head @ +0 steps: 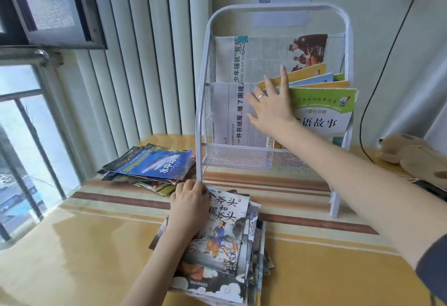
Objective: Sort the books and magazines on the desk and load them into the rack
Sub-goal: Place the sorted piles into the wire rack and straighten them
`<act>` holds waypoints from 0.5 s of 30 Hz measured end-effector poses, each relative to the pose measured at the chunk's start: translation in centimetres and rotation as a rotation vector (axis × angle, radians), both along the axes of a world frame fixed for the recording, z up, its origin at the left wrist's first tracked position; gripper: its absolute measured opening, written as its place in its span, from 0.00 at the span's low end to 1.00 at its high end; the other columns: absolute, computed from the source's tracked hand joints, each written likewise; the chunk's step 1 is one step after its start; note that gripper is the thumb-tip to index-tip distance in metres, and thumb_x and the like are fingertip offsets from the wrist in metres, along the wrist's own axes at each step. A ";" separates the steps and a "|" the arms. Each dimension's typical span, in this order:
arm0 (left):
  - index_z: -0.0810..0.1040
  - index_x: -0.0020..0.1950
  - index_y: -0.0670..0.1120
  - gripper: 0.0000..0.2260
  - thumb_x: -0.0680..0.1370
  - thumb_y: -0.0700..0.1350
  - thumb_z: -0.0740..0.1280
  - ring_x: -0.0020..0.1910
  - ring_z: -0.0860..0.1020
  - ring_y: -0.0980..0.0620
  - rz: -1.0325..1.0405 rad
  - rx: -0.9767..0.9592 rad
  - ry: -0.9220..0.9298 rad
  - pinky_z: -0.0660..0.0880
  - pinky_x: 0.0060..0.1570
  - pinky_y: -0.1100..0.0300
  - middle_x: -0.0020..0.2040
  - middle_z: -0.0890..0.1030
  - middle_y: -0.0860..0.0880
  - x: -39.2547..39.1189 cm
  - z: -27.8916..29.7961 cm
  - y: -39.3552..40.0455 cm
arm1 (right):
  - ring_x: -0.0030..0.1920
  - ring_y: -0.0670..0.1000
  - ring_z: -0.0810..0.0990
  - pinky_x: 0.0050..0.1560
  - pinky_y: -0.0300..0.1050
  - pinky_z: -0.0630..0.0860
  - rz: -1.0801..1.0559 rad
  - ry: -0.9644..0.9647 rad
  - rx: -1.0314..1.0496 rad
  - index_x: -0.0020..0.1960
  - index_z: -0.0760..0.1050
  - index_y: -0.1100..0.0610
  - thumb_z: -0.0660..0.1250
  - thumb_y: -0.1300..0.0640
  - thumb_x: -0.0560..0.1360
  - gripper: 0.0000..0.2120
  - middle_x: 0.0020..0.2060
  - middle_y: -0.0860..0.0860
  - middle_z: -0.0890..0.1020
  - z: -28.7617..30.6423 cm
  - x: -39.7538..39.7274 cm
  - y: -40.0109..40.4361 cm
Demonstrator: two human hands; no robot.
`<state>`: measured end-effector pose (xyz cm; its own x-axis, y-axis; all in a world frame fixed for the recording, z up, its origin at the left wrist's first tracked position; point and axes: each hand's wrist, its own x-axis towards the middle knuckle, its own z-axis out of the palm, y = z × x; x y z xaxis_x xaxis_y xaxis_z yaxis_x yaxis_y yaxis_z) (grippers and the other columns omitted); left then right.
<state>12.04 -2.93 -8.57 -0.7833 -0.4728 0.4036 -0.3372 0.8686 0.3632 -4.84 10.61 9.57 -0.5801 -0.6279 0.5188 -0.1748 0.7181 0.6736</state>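
Note:
A white mesh rack (204,102) stands on the desk. Newspapers (261,58) sit in its upper and middle tiers, and several thin books (324,107) lean in the middle tier at the right. My right hand (272,102) is spread flat against those books, fingers apart, holding none. A stack of picture books (225,240) lies on the desk in front of the rack. My left hand (187,206) rests on its far left corner, fingers curled over the top cover. A second pile topped by a blue magazine (157,164) lies left of the rack.
A brown plush toy (413,155) lies at the desk's right edge. A black cable (377,80) hangs down the wall behind the rack. A window (31,112) and vertical blinds (135,58) are at the left. The desk (84,245) has a yellow striped cover.

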 end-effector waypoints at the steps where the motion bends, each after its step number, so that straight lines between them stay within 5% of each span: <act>1: 0.73 0.61 0.48 0.12 0.78 0.45 0.59 0.61 0.67 0.46 0.001 0.006 -0.005 0.65 0.61 0.51 0.62 0.73 0.49 -0.1 0.0 -0.1 | 0.74 0.63 0.58 0.70 0.69 0.40 0.012 -0.032 -0.054 0.75 0.57 0.54 0.44 0.42 0.80 0.28 0.73 0.56 0.65 0.4 0.2 0.0; 2: 0.73 0.61 0.48 0.12 0.78 0.45 0.59 0.61 0.67 0.46 0.003 0.011 -0.009 0.65 0.62 0.51 0.62 0.72 0.49 -0.1 0.0 -0.1 | 0.71 0.64 0.63 0.72 0.64 0.50 0.038 -0.052 -0.080 0.73 0.62 0.56 0.46 0.45 0.81 0.25 0.69 0.57 0.69 0.9 0.2 0.0; 4: 0.72 0.61 0.48 0.12 0.78 0.46 0.58 0.61 0.66 0.47 0.000 0.004 -0.011 0.64 0.62 0.51 0.63 0.72 0.49 0.0 -0.1 0.0 | 0.60 0.62 0.74 0.59 0.52 0.68 0.122 -0.047 -0.101 0.65 0.70 0.60 0.49 0.48 0.81 0.21 0.58 0.59 0.78 2.0 -0.2 0.3; 6: 0.72 0.61 0.48 0.12 0.78 0.46 0.58 0.62 0.66 0.47 0.006 -0.006 -0.017 0.64 0.62 0.51 0.63 0.72 0.49 0.0 -0.1 0.0 | 0.44 0.56 0.78 0.44 0.46 0.68 0.242 -0.053 -0.153 0.55 0.74 0.60 0.50 0.50 0.81 0.18 0.42 0.56 0.80 3.5 -0.5 1.0; 8: 0.72 0.60 0.47 0.12 0.78 0.46 0.58 0.61 0.66 0.46 0.013 -0.007 -0.017 0.64 0.61 0.51 0.62 0.72 0.49 -0.1 -0.2 0.0 | 0.36 0.54 0.74 0.42 0.46 0.66 0.301 -0.085 -0.213 0.52 0.75 0.60 0.51 0.52 0.80 0.17 0.34 0.54 0.75 4.4 -1.0 1.7; 12: 0.72 0.59 0.47 0.11 0.78 0.46 0.59 0.61 0.66 0.46 0.014 0.010 -0.010 0.64 0.60 0.51 0.61 0.72 0.48 0.0 -0.1 0.1 | 0.48 0.59 0.80 0.56 0.53 0.65 0.246 -0.077 -0.192 0.59 0.73 0.57 0.52 0.44 0.79 0.20 0.60 0.59 0.75 3.5 -1.3 1.9; 15: 0.73 0.58 0.47 0.10 0.78 0.46 0.61 0.62 0.66 0.45 0.003 0.089 0.018 0.65 0.60 0.50 0.61 0.72 0.48 0.1 0.2 0.1 | 0.49 0.60 0.79 0.61 0.57 0.60 0.316 -0.112 -0.389 0.55 0.73 0.55 0.51 0.42 0.79 0.20 0.58 0.58 0.77 3.0 -0.7 2.0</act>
<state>12.18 -2.79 -8.38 -0.7747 -0.5099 0.3739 -0.3327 0.8316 0.4447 -5.56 12.58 12.61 -0.4588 -0.5542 0.6945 -0.4796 0.8124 0.3316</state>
